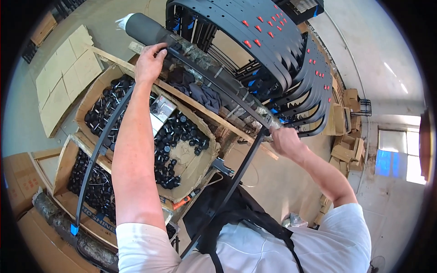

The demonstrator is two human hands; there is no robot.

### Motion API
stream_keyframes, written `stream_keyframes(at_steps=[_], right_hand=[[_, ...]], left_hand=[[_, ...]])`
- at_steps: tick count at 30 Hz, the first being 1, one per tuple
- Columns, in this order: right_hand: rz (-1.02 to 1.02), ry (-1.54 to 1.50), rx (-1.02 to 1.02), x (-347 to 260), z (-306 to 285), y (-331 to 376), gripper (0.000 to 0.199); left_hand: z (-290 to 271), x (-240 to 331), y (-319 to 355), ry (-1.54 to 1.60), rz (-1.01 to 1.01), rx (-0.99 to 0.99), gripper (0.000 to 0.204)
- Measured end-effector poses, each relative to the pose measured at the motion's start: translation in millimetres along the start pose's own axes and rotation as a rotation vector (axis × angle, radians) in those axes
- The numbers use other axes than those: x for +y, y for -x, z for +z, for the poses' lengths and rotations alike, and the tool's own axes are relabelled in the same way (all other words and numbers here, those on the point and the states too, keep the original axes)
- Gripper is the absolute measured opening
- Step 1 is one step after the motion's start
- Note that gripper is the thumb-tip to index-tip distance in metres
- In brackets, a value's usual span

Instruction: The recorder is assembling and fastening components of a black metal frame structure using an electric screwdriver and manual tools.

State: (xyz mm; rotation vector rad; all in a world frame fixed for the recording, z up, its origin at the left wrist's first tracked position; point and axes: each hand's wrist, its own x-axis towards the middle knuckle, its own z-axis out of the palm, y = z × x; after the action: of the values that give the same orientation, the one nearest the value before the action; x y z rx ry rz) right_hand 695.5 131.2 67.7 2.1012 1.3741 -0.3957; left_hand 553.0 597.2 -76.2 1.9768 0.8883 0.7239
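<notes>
A black metal frame of flat bars spans the work area in front of me, with two side bars running back toward my body. My left hand is closed around its far left corner, thumb on top of the bar. At the right corner my right hand grips the same frame, its fingers wrapped round the bar and partly hidden. A blue piece sits low on the left side bar. Below the frame stand open cardboard boxes of black-headed screw feet, partly covered by my left forearm.
A stack of black curved frames with red pieces stands beyond the far bar. Dark cloth and a grey roll lie near it. An orange-handled tool rests beside the boxes. Cartons line the right wall.
</notes>
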Motion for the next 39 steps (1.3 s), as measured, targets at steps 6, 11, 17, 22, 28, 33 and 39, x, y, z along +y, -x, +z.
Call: stream_keyframes(at_steps=[6, 11, 17, 22, 28, 33, 39], right_hand=[[0.022, 0.055, -0.013, 7.5, -2.5, 1.7, 0.019], [-0.011, -0.118, 0.154, -6.5, -3.4, -0.6, 0.037], [-0.053, -0.111, 0.111, 6.8, 20.0, -5.8, 0.049], [0.077, -0.045, -0.018, 11.7, 45.6, -11.2, 0.05], [0.048, -0.061, 0.061, -5.3, 27.1, -12.8, 0.055], [0.175, -0.15, -0.029, 3.6, 27.3, -11.7, 0.062], [0.04, -0.108, 0.073, -1.8, 33.9, -11.9, 0.052]], left_hand=[[11.5, 0.0, -5.3, 0.051, -0.034, -0.022, 0.044], [8.8, -2.7, 7.4, -0.037, -0.105, -0.075, 0.065], [0.3, 55.8, -1.9, -0.265, -0.178, -0.107, 0.087], [-15.8, 44.7, 0.3, -0.326, -0.092, -0.072, 0.083], [-98.2, -1.5, -10.6, -0.424, -0.142, 0.533, 0.061], [-18.0, 75.0, -0.2, -0.582, 0.123, 0.008, 0.082], [-101.5, -11.8, -8.6, -0.682, -0.114, 0.3, 0.052]])
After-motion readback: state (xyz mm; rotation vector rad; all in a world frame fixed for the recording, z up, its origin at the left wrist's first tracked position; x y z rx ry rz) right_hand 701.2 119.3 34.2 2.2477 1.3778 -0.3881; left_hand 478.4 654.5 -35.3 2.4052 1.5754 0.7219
